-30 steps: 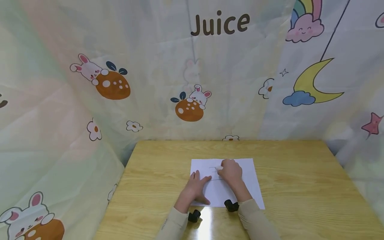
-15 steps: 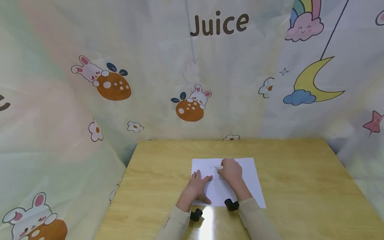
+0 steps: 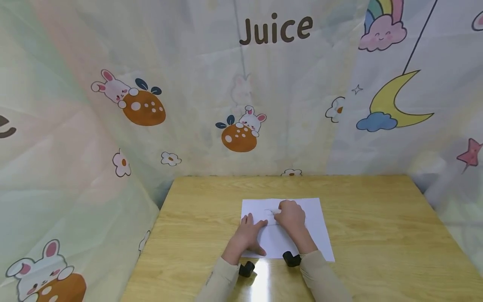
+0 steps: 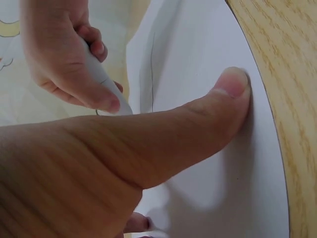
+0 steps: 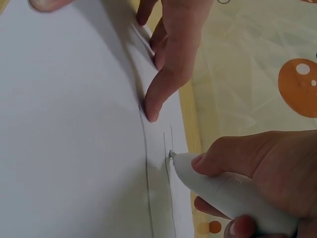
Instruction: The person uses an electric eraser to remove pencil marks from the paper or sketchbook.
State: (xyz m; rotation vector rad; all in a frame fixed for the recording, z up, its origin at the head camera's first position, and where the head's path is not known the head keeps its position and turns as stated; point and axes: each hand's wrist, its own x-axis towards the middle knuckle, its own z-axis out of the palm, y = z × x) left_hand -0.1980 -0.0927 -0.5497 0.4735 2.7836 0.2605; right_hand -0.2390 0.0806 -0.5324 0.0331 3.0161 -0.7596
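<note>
A sheet of white paper (image 3: 317,235) with several thin dark lines lies on the wooden table. Between thumb and fingers, my right hand (image 3: 291,216) grips a fat white pen-shaped tool (image 5: 218,193). Its small grey tip (image 5: 172,154) meets the paper at the thin lines near the far edge; the frames do not show what kind of tool it is. On the left part of the sheet rests my left hand (image 3: 247,235), fingers spread. Its thumb (image 4: 218,109) presses near the paper's close edge, and its index fingertip (image 5: 152,113) touches down beside a long line.
The wooden table (image 3: 377,226) extends around the paper on all sides. A hanging cloth (image 3: 196,105) printed with rabbits and a moon stands behind and at the sides. Black wrist cameras (image 3: 247,269) sit at both cuffs, close over the table.
The head view has shifted slightly. Both hands stay in almost the same place on the paper, with the white pen-shaped tool still in the right hand.
</note>
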